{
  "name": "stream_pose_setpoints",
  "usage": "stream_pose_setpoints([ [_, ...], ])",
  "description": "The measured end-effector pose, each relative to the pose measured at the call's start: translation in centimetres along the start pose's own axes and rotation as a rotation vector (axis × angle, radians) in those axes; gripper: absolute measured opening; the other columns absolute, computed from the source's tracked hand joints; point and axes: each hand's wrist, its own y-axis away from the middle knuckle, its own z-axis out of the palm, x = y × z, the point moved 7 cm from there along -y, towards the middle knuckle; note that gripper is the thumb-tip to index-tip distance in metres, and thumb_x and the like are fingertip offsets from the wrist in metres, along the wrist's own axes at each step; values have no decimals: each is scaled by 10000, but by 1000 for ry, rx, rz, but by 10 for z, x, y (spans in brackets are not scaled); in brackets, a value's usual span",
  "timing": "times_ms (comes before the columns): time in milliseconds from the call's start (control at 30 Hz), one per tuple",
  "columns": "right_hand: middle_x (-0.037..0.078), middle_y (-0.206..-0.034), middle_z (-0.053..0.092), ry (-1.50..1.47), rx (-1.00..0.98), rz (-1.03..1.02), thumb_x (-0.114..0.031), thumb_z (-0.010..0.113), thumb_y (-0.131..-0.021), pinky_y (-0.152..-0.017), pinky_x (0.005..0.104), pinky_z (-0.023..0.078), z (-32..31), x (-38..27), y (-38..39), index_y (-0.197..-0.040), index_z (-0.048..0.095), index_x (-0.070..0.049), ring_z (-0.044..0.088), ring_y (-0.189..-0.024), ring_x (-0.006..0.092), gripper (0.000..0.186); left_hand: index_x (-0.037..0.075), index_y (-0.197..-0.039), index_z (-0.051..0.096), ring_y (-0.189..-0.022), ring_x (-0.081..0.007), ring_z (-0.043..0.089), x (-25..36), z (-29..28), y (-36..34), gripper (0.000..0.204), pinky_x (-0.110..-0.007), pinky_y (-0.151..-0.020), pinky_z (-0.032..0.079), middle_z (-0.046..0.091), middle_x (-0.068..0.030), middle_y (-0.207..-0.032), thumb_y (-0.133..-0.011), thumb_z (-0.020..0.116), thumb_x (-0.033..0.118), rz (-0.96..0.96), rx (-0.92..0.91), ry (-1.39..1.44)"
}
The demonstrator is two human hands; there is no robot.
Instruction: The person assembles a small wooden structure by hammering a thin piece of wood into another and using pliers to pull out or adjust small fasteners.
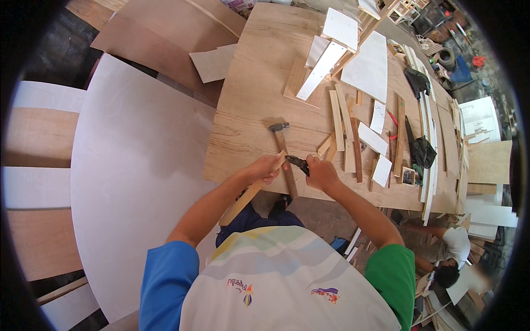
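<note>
From here I see L hand (266, 168) clamped on wood strip (242, 203), R hand (321, 173) clamped round pliers (298, 164), nose at strip's tip; can't tell if biting. Hammer (281, 139) nr.

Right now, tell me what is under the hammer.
Plywood tabletop shows around the hammer; the patch directly beneath it is covered and cannot be seen. The wood strip in the left hand also hides part of the hammer.

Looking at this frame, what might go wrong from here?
The pliers in the right hand might slip at the end of the wooden strip and nip the left hand, gripping close by. The hammer reaches the table edge, so a bump could knock it off.
</note>
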Motion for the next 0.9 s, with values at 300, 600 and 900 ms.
stream_pose_setpoints([
  [300, 248, -721, 623, -159, -217, 116, -128, 641, -624, -703, 458, 521, 2, 0, 0, -880, 534, 27, 642, -745, 410, 318, 61, -857, 502, -407, -79, 304, -22, -13, -10, 463, -250, -386, 274, 356, 22, -554, -998, 371, 482, -88, 97, -16],
  [600, 262, -723, 622, -201, -324, 119, -173, 667, -631, -703, 462, 517, 4, 1, 3, -875, 570, 34, 636, -751, 424, 333, 81, -825, 482, -428, -84, 337, -32, -13, -14, 447, -257, -386, 285, 371, 24, -565, -984, 404, 492, -83, 93, -142],
  [900, 112, -710, 575, -688, -64, 188, -542, 796, -645, -618, 374, 460, -10, -3, 1, -923, 527, 8, 592, -685, 263, 672, 80, -880, 475, -386, -98, 305, 0, -28, 3, 410, -257, -383, 297, 394, 1, -554, -1012, 330, 440, 48, 196, 89],
])
